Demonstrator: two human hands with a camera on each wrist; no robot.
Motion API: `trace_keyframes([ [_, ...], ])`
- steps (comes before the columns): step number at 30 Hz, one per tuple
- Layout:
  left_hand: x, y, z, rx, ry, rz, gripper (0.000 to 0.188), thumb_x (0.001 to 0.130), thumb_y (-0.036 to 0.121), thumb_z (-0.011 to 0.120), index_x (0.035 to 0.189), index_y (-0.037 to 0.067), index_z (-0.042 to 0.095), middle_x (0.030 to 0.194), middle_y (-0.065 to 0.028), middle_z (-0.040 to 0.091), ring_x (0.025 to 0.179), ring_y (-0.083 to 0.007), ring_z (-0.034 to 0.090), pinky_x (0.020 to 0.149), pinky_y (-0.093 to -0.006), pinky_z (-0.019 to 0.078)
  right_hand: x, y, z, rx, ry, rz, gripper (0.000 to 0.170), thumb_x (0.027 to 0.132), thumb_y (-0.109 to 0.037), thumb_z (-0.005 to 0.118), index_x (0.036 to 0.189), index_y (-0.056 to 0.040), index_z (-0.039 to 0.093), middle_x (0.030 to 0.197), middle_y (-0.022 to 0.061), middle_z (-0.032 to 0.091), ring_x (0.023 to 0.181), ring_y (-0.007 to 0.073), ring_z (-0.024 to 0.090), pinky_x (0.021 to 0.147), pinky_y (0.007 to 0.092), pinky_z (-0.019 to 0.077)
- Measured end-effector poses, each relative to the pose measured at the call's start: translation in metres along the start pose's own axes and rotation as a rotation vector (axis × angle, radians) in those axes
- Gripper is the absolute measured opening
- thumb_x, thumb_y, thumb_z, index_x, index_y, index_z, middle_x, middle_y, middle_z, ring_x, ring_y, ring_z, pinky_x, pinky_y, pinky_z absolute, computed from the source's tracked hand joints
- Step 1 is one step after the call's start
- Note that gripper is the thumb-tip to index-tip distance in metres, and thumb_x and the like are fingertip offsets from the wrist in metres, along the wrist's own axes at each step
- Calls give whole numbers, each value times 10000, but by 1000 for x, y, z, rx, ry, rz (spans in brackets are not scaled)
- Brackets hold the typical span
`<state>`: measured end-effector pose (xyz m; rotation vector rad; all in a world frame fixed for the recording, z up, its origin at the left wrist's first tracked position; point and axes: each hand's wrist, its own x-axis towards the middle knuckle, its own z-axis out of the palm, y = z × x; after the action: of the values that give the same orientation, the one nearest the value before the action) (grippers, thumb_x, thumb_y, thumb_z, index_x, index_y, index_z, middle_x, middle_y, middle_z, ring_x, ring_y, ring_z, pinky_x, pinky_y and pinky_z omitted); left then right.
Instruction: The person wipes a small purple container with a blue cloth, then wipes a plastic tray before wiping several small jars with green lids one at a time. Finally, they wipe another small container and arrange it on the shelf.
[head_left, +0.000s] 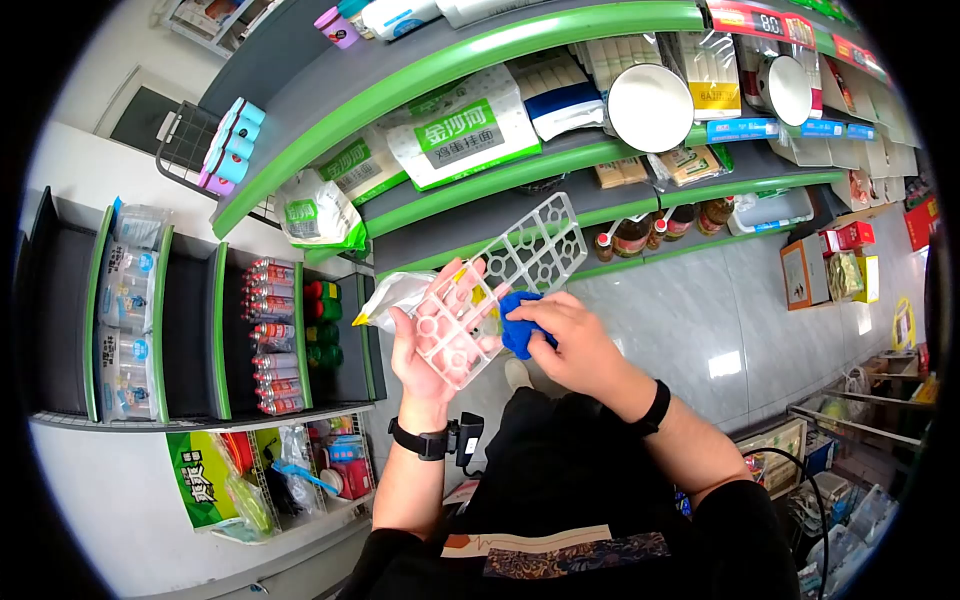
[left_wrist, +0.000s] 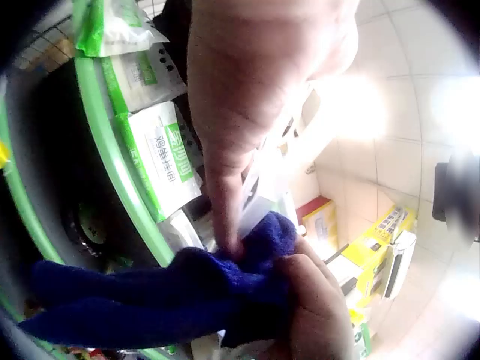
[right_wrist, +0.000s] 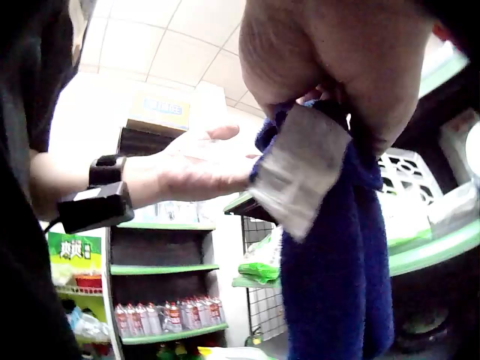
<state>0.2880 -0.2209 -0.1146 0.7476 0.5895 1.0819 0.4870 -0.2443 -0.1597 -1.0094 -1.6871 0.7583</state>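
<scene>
A thin white plastic lattice panel (head_left: 457,361) with ring-shaped cut-outs lies slantwise across my left hand (head_left: 423,368) in the head view. That palm faces up, its fingers stretched out beneath the panel and the thumb off to the side. My right hand (head_left: 572,345) grips a bunched blue cloth (head_left: 517,325) at the panel's right edge. Seen from the right wrist, the cloth (right_wrist: 337,277) hangs in long folds below the fingers, and a whitish label-like piece (right_wrist: 304,172) overlaps it. The left wrist view shows the cloth (left_wrist: 150,300) reaching far to the left.
Green-edged shelves (head_left: 420,90) with noodle packs (head_left: 465,130) stand in front. Bottles (head_left: 632,235) sit on the lowest shelf. Another shelf unit with spray cans (head_left: 272,335) is at the left. An open carton (head_left: 803,272) stands on the tiled floor (head_left: 690,310) at right.
</scene>
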Motion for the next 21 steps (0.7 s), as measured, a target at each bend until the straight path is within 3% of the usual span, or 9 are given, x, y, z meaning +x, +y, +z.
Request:
trace_keyframes([
  [2, -2, 0, 7, -22, 7, 15, 965, 919, 724, 446, 1550, 29, 226, 1595, -215, 261, 1395, -500, 349, 944, -700, 477, -2, 7, -6, -122, -19, -139, 273, 782, -34, 664, 1054, -45, 669, 1044, 139, 703, 972, 324, 651, 909, 411, 498],
  [5, -2, 2, 9, -71, -11, 8, 947, 918, 707, 471, 1551, 46, 230, 1595, -220, 248, 1400, -529, 318, 911, -793, 428, -9, 13, -25, -210, -28, -92, 277, 777, -43, 670, 1054, -42, 668, 1047, 148, 699, 994, 333, 642, 931, 420, 484],
  [6, -2, 3, 9, -88, -18, -9, 942, 918, 704, 475, 1552, 51, 231, 1595, -219, 248, 1403, -533, 310, 911, -798, 422, -9, 19, -30, -270, 62, -117, 267, 810, -2, 641, 1075, -32, 662, 995, 122, 717, 888, 262, 682, 835, 367, 527],
  [9, -6, 6, 4, -164, -31, -30, 923, 926, 690, 476, 1560, 70, 220, 1605, -211, 234, 1419, -544, 272, 914, -818, 397, -20, 21, -45, 256, 328, 406, 248, 875, 39, 574, 1104, -16, 653, 936, 75, 722, 776, 141, 673, 693, 280, 530],
  [11, -9, 6, 4, -213, -16, -45, 919, 929, 685, 473, 1566, 78, 209, 1611, -208, 225, 1422, -547, 262, 911, -821, 396, -23, 26, -48, 408, 497, 383, 254, 940, 42, 501, 1138, -18, 648, 910, 37, 704, 741, 64, 628, 633, 216, 503],
  [13, -9, 6, 6, -247, -29, -62, 922, 933, 683, 466, 1575, 85, 182, 1614, -210, 218, 1420, -552, 261, 896, -822, 404, -27, 11, -45, 427, 493, 352, 303, 897, 42, 552, 1177, -29, 641, 1009, 87, 708, 845, 143, 657, 749, 281, 532],
  [15, -9, 5, 6, -292, -64, -83, 922, 936, 684, 458, 1577, 85, 175, 1614, -209, 218, 1416, -555, 266, 894, -819, 409, -22, 8, -45, -148, 346, -37, 409, 827, 7, 632, 1233, -42, 626, 1145, 155, 678, 1020, 282, 631, 907, 382, 506],
  [16, -8, 6, 7, -271, -73, -92, 921, 936, 691, 448, 1573, 80, 186, 1608, -208, 232, 1413, -549, 280, 904, -813, 407, -20, -2, -42, -193, 216, -20, 528, 763, -36, 687, 1284, -45, 603, 1237, 197, 630, 1152, 381, 541, 1012, 453, 439],
  [21, -7, 9, 12, -180, -77, -119, 915, 939, 705, 423, 1565, 71, 215, 1593, -207, 267, 1394, -545, 324, 906, -794, 423, -24, -8, -20, -267, 87, -78, 548, 762, -9, 680, 1296, -33, 554, 1255, 202, 625, 1156, 387, 540, 1001, 443, 448],
])
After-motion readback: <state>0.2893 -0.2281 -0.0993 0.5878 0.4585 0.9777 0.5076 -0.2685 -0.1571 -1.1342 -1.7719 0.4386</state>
